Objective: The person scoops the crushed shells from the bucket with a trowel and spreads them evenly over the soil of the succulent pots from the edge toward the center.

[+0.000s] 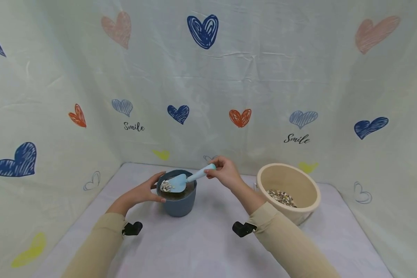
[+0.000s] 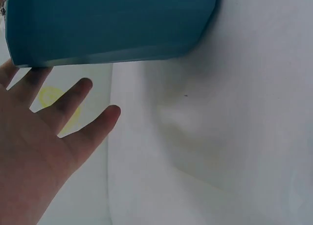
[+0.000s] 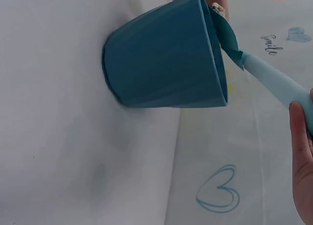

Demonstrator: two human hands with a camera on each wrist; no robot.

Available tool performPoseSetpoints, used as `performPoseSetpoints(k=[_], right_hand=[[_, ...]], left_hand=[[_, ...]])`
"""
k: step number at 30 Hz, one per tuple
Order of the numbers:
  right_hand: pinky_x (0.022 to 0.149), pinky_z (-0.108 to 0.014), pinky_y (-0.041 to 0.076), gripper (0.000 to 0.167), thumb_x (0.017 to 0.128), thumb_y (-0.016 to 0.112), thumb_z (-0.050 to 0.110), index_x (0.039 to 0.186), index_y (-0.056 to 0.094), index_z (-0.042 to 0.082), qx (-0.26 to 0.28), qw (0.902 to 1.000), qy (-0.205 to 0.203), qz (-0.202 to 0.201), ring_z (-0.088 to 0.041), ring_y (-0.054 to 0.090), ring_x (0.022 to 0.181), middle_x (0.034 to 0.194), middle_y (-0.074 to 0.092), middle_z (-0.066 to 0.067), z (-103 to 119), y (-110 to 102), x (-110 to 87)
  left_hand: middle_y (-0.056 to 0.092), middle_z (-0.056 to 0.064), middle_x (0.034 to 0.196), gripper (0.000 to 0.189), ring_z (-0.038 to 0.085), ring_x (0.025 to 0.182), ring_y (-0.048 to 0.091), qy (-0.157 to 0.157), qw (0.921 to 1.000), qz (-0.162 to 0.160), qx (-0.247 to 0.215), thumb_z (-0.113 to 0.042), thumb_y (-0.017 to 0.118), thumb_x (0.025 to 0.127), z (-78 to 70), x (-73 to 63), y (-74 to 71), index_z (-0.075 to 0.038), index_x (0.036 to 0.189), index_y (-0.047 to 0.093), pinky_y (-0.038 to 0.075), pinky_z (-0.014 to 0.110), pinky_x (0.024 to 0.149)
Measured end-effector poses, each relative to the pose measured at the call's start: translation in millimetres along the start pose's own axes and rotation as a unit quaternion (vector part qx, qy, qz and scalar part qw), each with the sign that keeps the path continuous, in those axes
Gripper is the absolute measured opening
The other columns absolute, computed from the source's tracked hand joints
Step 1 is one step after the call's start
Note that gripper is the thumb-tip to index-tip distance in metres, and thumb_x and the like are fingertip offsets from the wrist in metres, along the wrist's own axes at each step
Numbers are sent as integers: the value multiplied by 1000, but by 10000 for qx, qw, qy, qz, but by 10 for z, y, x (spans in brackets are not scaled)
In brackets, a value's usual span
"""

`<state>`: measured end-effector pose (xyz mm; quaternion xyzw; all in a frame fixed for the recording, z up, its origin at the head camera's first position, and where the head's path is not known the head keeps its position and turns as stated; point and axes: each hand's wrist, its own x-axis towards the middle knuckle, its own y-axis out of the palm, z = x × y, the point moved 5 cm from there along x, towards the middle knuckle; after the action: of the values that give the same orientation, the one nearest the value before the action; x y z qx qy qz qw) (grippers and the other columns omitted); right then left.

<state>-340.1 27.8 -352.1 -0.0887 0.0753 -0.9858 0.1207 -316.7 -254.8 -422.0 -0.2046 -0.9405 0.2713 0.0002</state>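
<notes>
1. Pinching the pale-blue trowel (image 1: 191, 177) near its handle's end, the right hand (image 1: 226, 172) holds it left of and below frame centre, blade over the mouth of the blue-grey pot (image 1: 178, 207).
2. The left hand (image 1: 143, 192) clasps the pot's left side at the rim, thumb toward the frame's bottom.
3. The trowel looks light, stiff, perhaps slippery; the handle seems the place to hold, since the loose pebbles (image 1: 165, 186) could roll.
4. Its long axis slants: handle toward upper right, blade tip lower left.
</notes>
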Motion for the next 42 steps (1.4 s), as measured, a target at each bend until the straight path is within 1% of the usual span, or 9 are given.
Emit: performPoseSetpoints(k=[3,9,13,21,29,35,42], right_hand=[[75,-38,58,28,85,74,1,109,62,-7,-127,9999,-46,53,-20,70,74,93,65,-13,29,42,24],[70,-34,59,24,85,74,0,107,64,-4,-257,9993,-118,228,-21,70,72,92,64,-13,87,144,38],[70,-35,59,24,84,75,1,107,65,-3,-376,9988,-191,229,-20,69,71,92,65,-12,108,186,57],[67,-31,58,22,85,74,2,104,65,-1,-672,9965,-436,233,-20,69,71,89,66,-10,169,211,86],[65,-30,56,24,86,74,5,107,65,-3,-1189,9903,-643,325,-17,67,70,86,67,-8,267,213,78],[62,-29,54,24,86,75,7,106,65,-2,-1407,9858,-798,448,-16,66,70,85,67,-8,362,248,51],[63,-28,54,22,85,76,5,105,67,1,-1651,9785,-1029,688,-16,64,71,83,66,-5,457,292,4]], left_hand=[[10,28,157,111,57,136,19,22,10000,46,-78,-18,84,77,17,16,-1,-8,157,8,26,70,102],[6,26,158,109,58,136,18,-16,9997,85,-224,-17,83,79,46,-18,7,-12,158,7,22,70,104],[5,27,158,109,59,135,19,-20,9996,22,-277,-16,83,79,56,-27,14,-12,158,7,21,71,104],[4,26,159,112,58,136,19,-162,9993,-138,-296,-22,84,78,58,-19,51,-13,158,6,20,72,104],[6,25,159,114,56,136,21,-358,9985,-326,-269,-26,85,77,96,1,108,-18,158,6,24,72,103],[7,24,159,114,54,136,24,-437,9977,-465,-248,-28,85,77,74,-32,141,-19,158,5,26,70,103],[3,27,158,116,54,137,22,-593,9967,-549,-108,-33,85,77,38,-45,198,-17,158,3,29,68,102]])
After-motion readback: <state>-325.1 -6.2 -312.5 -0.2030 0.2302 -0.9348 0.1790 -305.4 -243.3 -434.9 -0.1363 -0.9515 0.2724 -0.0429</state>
